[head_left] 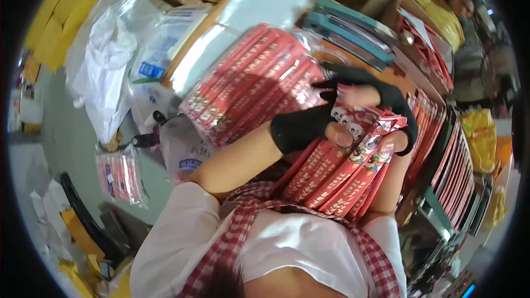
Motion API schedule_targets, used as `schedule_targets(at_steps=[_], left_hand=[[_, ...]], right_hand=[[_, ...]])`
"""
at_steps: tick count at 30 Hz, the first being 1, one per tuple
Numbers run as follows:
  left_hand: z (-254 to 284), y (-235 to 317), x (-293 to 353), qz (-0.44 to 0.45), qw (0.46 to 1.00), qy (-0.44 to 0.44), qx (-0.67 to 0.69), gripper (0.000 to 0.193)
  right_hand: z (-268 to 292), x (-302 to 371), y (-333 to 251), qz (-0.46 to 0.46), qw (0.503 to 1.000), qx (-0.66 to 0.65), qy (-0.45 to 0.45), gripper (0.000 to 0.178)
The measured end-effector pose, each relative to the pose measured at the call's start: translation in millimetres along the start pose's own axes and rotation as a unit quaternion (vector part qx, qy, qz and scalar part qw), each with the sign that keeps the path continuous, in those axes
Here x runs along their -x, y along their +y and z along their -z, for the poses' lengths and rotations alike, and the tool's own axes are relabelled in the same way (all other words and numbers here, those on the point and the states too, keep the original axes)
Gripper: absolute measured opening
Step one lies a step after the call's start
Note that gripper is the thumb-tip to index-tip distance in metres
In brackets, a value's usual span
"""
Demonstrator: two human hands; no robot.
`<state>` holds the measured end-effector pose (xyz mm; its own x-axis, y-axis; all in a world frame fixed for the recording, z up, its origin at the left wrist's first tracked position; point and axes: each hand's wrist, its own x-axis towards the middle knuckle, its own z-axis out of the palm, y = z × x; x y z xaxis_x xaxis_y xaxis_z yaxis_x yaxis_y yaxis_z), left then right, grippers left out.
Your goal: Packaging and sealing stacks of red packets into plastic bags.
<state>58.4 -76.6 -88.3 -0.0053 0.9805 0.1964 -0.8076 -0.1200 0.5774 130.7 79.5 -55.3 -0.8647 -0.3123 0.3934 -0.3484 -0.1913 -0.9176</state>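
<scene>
My left hand [323, 126] and my right hand [406, 124], both in black fingerless gloves, close around the upper end of a bundle of red packets [326, 182]. These packets are long and narrow, with gold print and small cartoon figures near the top. The bundle stands tilted against my front, its lower end by my apron [251, 212]. Both thumbs press on its near face; some fingers behind it are hidden. Just left of my hands, a wide row of similar red packets [256, 80] lies on the table.
Clear plastic sheets [265, 3] lie beyond the row. Teal trays [350, 33] stand at the back, and racks of red packets [455, 171] at the right. Plastic bags [105, 58] and a wrapped pink pack [118, 175] are at the left. Another person [469, 38] is at the far right.
</scene>
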Motion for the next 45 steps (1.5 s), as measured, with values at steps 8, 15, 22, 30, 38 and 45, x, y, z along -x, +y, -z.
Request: schedule_targets(at_steps=[8, 15, 22, 30, 38, 45], left_hand=[[103, 64, 113, -0.138, 0.82, 0.29, -0.474, 0.018], [232, 124, 226, 0.131, 0.556, 0.243, -0.784, 0.029], [205, 61, 180, 0.031, 0.44, 0.222, -0.87, 0.022], [221, 79, 206, -0.062, 0.471, 0.297, -0.829, 0.015], [200, 80, 194, -0.023, 0.455, 0.175, -0.873, 0.029], [227, 150, 219, 0.048, 0.541, 0.284, -0.791, 0.019]], right_hand=[[23, 27, 70, -0.056, 0.98, -0.149, 0.122, 0.039], [8, -6, 75, -0.077, 0.97, -0.176, 0.146, 0.04], [6, -10, 87, -0.07, 0.96, -0.206, 0.174, 0.044], [19, 0, 85, -0.098, 0.96, -0.197, 0.172, 0.046], [15, 10, 82, -0.108, 0.94, -0.262, 0.192, 0.048], [18, 28, 82, -0.091, 0.944, -0.246, 0.2, 0.049]])
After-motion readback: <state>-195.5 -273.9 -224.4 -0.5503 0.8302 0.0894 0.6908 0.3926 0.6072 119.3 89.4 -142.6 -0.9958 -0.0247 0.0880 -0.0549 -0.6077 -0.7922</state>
